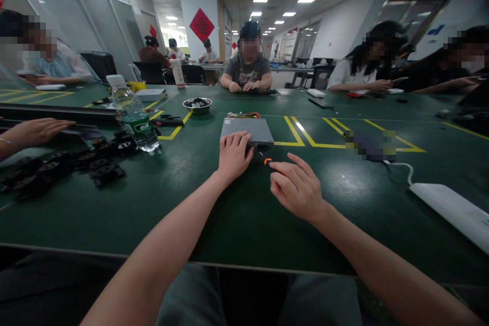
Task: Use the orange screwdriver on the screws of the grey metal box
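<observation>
A flat grey metal box [250, 130] with coloured wires at its far edge lies on the green table [237, 214] in front of me. My left hand [234, 154] rests on its near left corner, fingers curled over the edge. My right hand [297, 187] is closed around a small screwdriver [266, 160] with an orange and black handle. The screwdriver's thin tip points at the near side of the box.
A water bottle [134, 114] and several black plastic parts [76, 160] lie to the left, near another person's hand [36, 131]. A metal bowl [197, 105] sits behind the box. A white device [454, 210] with a cable lies at right. Other people sit around the table.
</observation>
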The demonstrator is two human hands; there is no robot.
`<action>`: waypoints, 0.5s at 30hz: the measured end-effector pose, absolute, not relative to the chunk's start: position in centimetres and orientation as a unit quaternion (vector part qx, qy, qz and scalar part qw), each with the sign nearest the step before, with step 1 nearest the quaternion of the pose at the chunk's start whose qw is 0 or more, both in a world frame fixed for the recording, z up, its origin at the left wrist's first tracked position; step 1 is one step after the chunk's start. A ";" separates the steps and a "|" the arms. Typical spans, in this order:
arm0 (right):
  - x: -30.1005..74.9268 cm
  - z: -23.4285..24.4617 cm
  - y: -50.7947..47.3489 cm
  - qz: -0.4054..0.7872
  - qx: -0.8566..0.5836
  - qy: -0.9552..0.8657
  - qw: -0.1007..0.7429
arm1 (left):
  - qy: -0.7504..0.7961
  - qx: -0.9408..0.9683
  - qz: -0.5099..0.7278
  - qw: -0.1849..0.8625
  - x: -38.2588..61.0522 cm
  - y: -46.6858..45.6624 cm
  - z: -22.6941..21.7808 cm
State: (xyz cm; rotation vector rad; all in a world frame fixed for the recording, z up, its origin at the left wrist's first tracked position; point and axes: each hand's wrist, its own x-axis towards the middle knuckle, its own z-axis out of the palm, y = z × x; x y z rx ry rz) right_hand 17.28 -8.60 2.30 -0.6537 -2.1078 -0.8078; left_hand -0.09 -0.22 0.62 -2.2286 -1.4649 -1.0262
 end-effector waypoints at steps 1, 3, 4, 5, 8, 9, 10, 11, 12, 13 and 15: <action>17.1 2.2 -8.7 -0.320 -0.254 -0.831 0.378 | -0.506 -0.773 -0.355 0.142 -0.1 -0.2 0.6; 16.8 2.1 -8.8 -0.329 -0.248 -0.838 0.358 | -0.505 -0.773 -0.355 0.143 -0.1 -0.3 0.6; 16.6 2.0 -8.9 -0.334 -0.246 -0.841 0.347 | -0.505 -0.773 -0.355 0.144 -0.1 -0.3 0.7; 16.4 1.8 -9.0 -0.340 -0.244 -0.844 0.336 | -0.505 -0.773 -0.356 0.146 -0.1 -0.3 0.6; 16.0 1.6 -9.1 -0.357 -0.242 -0.844 0.319 | -0.505 -0.772 -0.357 0.149 -0.1 -0.3 0.6; 16.0 1.7 -9.1 -0.361 -0.246 -0.841 0.319 | -0.505 -0.772 -0.356 0.149 -0.1 -0.3 0.6; 16.1 1.8 -9.1 -0.364 -0.252 -0.838 0.319 | -0.505 -0.772 -0.355 0.149 -0.1 -0.3 0.6; 16.3 2.0 -9.1 -0.366 -0.262 -0.833 0.320 | -0.505 -0.773 -0.353 0.149 -0.1 -0.3 0.6; 16.5 2.2 -9.1 -0.369 -0.277 -0.827 0.321 | -0.505 -0.775 -0.350 0.149 -0.1 -0.3 0.6; 16.7 2.4 -9.2 -0.373 -0.293 -0.820 0.320 | -0.504 -0.777 -0.348 0.150 -0.2 -0.3 0.6; 17.2 2.9 -9.2 -0.385 -0.340 -0.797 0.320 | -0.500 -0.782 -0.341 0.153 -0.2 -0.3 0.6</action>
